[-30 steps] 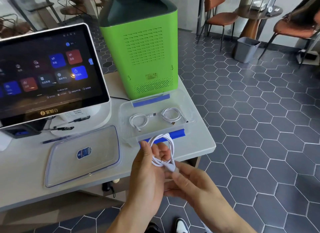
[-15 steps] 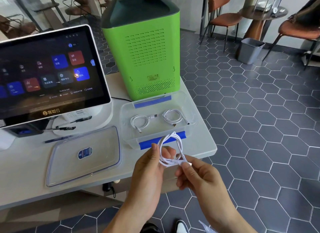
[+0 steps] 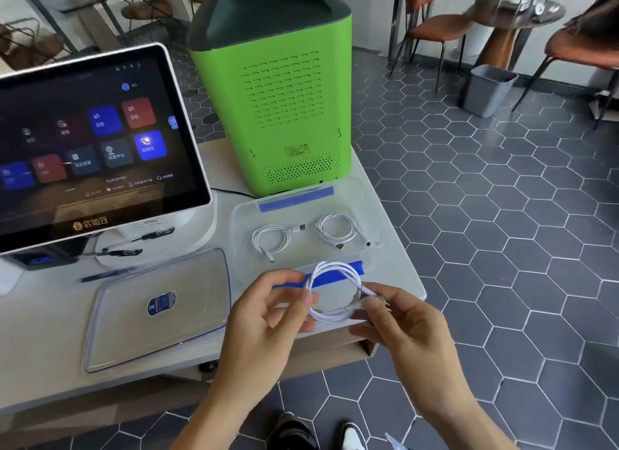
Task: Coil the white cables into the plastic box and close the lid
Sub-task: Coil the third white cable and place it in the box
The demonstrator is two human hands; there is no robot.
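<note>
A coiled white cable hangs between both hands just in front of the clear plastic box. My left hand pinches the coil's left side. My right hand grips the right side with the cable's plug ends. Two other coiled white cables lie inside the open box, one at the left and one at the right. Blue clips run along the box's near and far rims. The clear lid lies flat on the table to the left of the box.
A touchscreen terminal stands at the left of the white table. A green machine stands right behind the box. A pen lies near the lid. Chairs and a grey bin are on the tiled floor beyond.
The hands have moved the coil up and forward toward the box's near rim. The loop has opened wider, and the right hand has shifted to the coil's right side.
</note>
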